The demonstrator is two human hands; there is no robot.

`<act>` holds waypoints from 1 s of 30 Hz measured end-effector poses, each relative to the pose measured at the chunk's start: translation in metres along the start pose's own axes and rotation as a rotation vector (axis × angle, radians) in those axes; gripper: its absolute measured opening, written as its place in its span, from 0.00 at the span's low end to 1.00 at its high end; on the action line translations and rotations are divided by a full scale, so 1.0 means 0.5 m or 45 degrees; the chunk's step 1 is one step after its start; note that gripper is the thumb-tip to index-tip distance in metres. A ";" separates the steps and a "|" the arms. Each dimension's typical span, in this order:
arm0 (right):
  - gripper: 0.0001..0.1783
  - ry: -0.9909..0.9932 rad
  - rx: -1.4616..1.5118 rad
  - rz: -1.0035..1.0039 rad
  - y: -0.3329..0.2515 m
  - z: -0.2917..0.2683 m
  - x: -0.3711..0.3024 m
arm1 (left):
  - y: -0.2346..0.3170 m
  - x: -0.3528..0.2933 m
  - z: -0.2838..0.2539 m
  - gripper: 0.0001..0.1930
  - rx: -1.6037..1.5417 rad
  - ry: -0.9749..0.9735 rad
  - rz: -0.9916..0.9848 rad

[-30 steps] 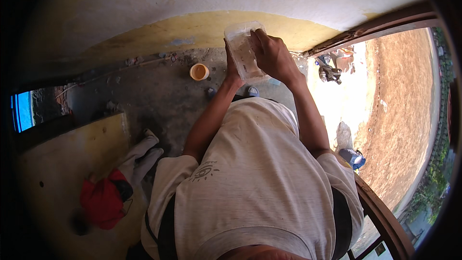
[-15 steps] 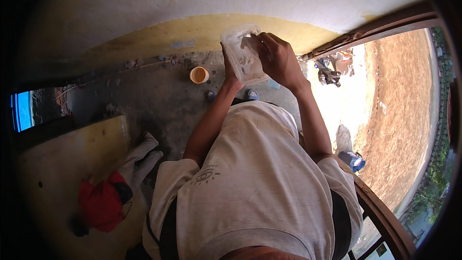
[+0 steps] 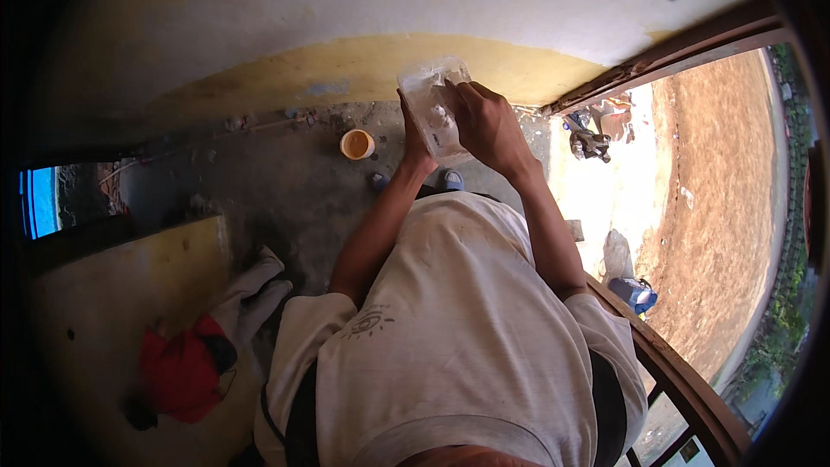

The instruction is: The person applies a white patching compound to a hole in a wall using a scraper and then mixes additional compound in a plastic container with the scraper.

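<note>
A whitish, see-through plastic tub, smeared inside with pale paste, is held up in front of my chest. My left hand grips it from the left side and underneath, with most of the fingers hidden behind it. Over the tub's right side is my right hand, its fingers bent together and reaching into the opening. Whatever those fingers pinch is hidden by the hand. White lumps of paste show beside the fingertips.
Ahead rises a patchy white and yellow wall. An orange-rimmed bucket stands on the grey floor. To the lower left a person in red is beside a low yellow wall. A wooden frame borders the bright opening on the right.
The tub and both hands have come slightly lower in view. My right hand has shifted left and down over the tub, its fingers now further across the opening.
</note>
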State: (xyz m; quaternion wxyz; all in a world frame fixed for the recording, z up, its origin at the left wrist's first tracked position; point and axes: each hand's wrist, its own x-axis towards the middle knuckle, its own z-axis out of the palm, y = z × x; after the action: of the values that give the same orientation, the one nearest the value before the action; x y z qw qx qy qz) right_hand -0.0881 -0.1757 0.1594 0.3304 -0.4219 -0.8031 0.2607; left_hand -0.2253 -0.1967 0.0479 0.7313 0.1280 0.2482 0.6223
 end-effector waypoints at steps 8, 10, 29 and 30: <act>0.12 0.004 0.042 0.077 0.010 0.012 -0.012 | -0.015 0.011 -0.026 0.39 0.092 0.044 -0.076; 0.10 0.113 0.113 0.087 0.006 -0.004 -0.005 | -0.010 0.015 -0.017 0.38 0.152 0.052 -0.027; 0.13 0.088 0.043 0.086 0.010 0.010 -0.006 | -0.012 0.025 -0.053 0.39 0.005 0.036 -0.079; 0.13 0.126 0.013 0.120 0.018 0.013 -0.005 | -0.008 0.025 -0.034 0.38 0.078 0.045 -0.064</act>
State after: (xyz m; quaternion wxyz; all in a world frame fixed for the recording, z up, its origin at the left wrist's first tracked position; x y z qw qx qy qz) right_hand -0.0872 -0.1743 0.1479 0.3594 -0.4698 -0.7637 0.2588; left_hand -0.2296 -0.1875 0.0289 0.7378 0.1330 0.2834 0.5980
